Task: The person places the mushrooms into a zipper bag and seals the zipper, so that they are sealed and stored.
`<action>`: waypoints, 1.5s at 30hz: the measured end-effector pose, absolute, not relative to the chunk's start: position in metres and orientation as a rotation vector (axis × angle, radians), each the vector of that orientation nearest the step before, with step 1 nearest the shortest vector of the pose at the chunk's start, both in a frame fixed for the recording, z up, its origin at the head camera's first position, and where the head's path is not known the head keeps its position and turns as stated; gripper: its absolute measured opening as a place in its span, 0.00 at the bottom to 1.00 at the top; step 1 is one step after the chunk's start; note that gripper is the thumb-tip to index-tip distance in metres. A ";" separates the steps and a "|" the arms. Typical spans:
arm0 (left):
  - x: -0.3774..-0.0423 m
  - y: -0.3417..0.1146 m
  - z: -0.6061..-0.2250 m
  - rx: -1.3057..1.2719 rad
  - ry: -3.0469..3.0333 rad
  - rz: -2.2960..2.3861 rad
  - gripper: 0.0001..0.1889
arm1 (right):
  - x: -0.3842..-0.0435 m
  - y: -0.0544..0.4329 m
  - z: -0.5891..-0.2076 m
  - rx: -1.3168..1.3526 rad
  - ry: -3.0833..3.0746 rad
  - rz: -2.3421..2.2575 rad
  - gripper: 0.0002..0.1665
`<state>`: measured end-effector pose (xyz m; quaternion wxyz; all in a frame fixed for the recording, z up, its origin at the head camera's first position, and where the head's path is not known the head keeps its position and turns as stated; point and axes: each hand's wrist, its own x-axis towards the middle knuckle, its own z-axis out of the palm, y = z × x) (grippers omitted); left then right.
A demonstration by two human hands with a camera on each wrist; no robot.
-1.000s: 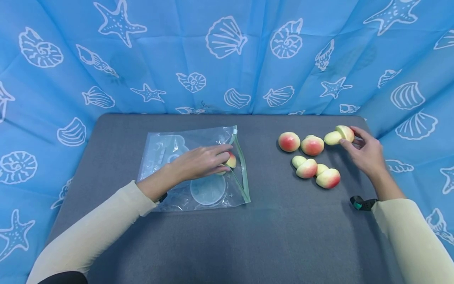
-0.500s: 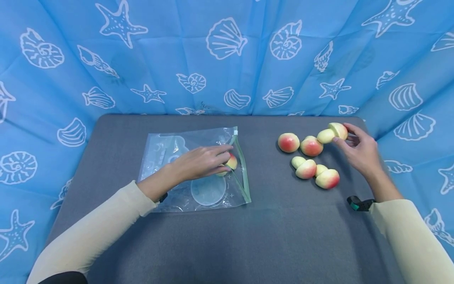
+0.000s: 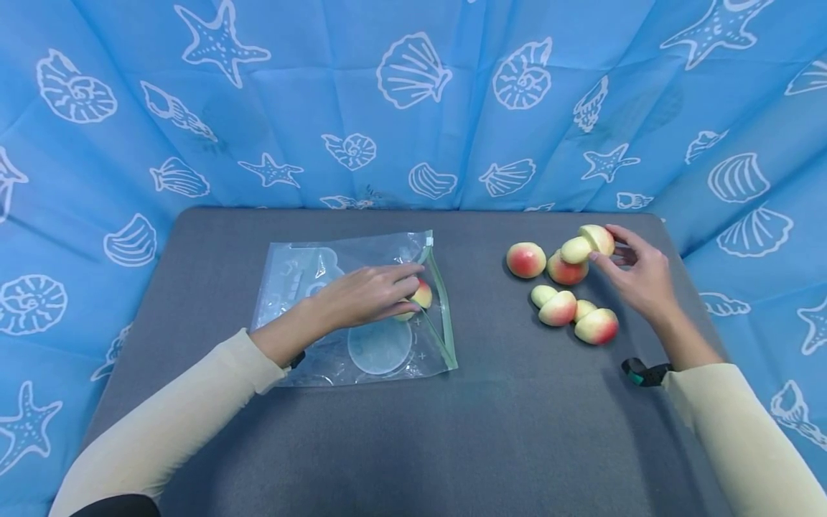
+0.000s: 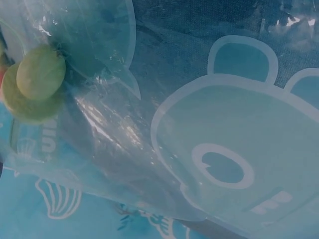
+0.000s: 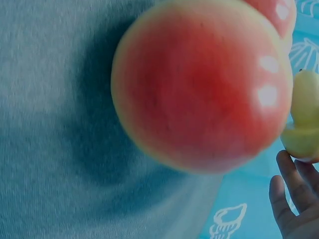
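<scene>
My left hand (image 3: 368, 298) rests over a clear zip bag (image 3: 310, 370) with a green-edged mouth, gripping the upper edge of that mouth and drawing it back. Inside the bag, partly hidden under the fingers, lies a red-and-yellow mushroom (image 3: 423, 294); its pale stem and cap show through the plastic in the left wrist view. My right hand (image 3: 636, 276) pinches another mushroom (image 3: 595, 240) by the cap, between thumb and fingers, its stem pointing left. This one overlaps a mushroom on the table (image 3: 567, 271) in the head view.
Several more mushrooms lie right of the bag, including one cap-up (image 3: 526, 260) and two on their sides, a left one (image 3: 558, 308) and a right one (image 3: 596, 326). The grey tabletop (image 3: 491, 431) backs onto a blue seashell-print curtain (image 3: 452, 129).
My right hand has lifted the mushroom from the far right of the table and carried it left, over another mushroom. The left hand and the bag have stayed in place.
</scene>
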<state>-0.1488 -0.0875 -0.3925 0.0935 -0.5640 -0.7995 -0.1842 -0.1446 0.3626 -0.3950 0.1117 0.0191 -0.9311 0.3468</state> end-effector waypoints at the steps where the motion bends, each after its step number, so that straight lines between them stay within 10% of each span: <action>1: -0.149 -0.088 -0.393 -1.672 -2.371 -0.547 0.11 | -0.144 0.361 -0.395 0.072 -2.728 1.026 0.33; 45: -0.149 -0.089 -0.395 -1.678 -2.370 -0.559 0.11 | -0.129 0.276 -0.406 0.625 -2.737 1.117 0.34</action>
